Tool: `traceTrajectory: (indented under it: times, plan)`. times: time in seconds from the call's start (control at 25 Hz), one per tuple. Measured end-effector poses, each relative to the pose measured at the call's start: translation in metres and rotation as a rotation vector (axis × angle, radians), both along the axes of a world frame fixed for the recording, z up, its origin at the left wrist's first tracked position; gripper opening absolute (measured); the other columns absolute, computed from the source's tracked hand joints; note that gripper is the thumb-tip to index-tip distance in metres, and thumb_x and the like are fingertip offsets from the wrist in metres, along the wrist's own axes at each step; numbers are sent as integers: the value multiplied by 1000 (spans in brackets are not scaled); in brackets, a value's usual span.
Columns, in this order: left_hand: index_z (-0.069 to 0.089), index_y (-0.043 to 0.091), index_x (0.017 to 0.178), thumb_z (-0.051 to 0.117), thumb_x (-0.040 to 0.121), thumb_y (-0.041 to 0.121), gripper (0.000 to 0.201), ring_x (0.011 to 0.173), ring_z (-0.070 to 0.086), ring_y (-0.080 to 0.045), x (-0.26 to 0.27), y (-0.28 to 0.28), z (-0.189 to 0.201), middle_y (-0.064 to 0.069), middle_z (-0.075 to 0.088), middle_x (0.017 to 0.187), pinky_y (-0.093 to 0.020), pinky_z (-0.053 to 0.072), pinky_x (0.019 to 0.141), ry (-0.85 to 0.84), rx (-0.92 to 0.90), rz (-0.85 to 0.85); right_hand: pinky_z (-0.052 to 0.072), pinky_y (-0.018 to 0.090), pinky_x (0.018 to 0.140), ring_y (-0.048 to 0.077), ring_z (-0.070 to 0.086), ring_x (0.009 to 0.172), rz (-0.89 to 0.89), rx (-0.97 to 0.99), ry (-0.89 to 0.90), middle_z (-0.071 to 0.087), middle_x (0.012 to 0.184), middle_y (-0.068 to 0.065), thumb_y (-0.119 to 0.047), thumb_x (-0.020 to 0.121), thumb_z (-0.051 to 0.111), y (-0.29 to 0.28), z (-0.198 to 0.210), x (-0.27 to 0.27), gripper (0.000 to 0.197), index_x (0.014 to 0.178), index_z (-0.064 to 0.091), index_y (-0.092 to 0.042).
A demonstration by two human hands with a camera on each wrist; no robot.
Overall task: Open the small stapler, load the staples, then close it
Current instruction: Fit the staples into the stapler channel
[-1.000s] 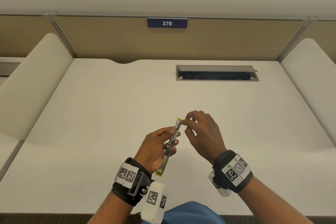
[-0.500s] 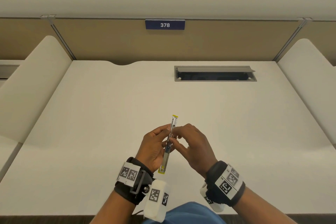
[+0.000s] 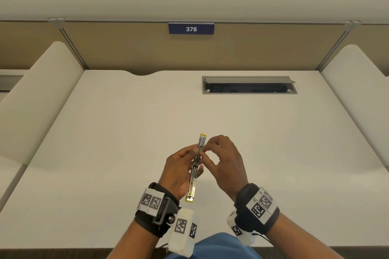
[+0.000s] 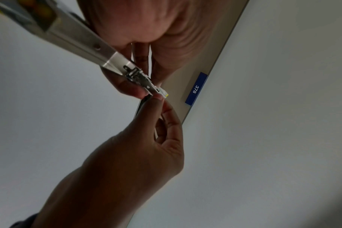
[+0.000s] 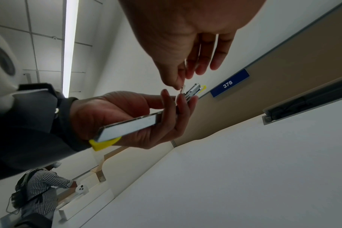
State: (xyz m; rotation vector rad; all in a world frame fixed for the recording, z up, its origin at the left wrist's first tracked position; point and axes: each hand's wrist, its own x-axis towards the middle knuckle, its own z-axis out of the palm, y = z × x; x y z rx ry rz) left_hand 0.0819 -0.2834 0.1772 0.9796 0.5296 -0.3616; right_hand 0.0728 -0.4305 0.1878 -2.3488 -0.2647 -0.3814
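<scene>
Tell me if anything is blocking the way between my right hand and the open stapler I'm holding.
Nothing visible blocks it. The left hand holds the stapler opened out above the desk, and the right hand is already at its far half, thumb and forefinger pinching something small and metallic, probably staples, right against the metal channel.

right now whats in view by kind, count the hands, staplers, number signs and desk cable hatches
hands: 2, left hand gripping the stapler, right hand pinching at its far half
stapler: 1, opened out flat, yellow at both ends
number sign: 1, blue, reads 378
cable hatch: 1, lid raised, set into the desk
total: 5
</scene>
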Motion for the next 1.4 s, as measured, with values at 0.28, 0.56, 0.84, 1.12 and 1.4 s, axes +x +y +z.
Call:
traceTrajectory:
  times: [0.28, 0.56, 0.84, 1.12, 1.4]
  plan:
    - [80, 4, 111, 70, 97, 7, 17, 75, 70, -24, -4, -2, -1, -16, 75, 90, -29, 57, 56, 10, -13, -10, 51, 30, 75, 14, 60, 91, -6, -43, 75, 64, 96, -8, -25, 90, 74, -4, -4, 8, 5, 92, 77, -23]
    - [80, 4, 112, 71, 96, 9, 19, 77, 67, -24, -5, 0, -3, -14, 74, 91, -31, 58, 60, -10, 0, -29, 48, 18, 66, 8, 59, 78, -65, 216, 153, 61, 101, -11, -20, 85, 81, -4, -6, 10, 21, 103, 71, -23]
    - [76, 3, 120, 65, 101, 9, 23, 88, 78, -27, 3, 7, 1, -21, 80, 111, -39, 67, 80, -174, 154, -159, 57, 18, 78, 11, 68, 86, 141, 294, 318, 68, 105, -13, -15, 90, 76, -21, 6, 28, 39, 126, 62, -22]
    - [74, 9, 123, 63, 102, 4, 24, 96, 81, -37, 8, 12, 3, -24, 81, 109, -38, 66, 80, -250, 234, -260, 59, 19, 81, 12, 74, 87, 89, 413, 198, 72, 101, 1, -1, 87, 75, -31, 13, 34, 34, 114, 60, -14]
    - [72, -6, 115, 66, 98, -1, 19, 102, 79, -38, 12, 13, 3, -29, 79, 109, -33, 66, 84, -210, 104, -129, 52, 17, 76, 14, 63, 83, 110, 293, 169, 71, 93, -8, -18, 89, 75, -29, 3, 10, 23, 101, 56, -22]
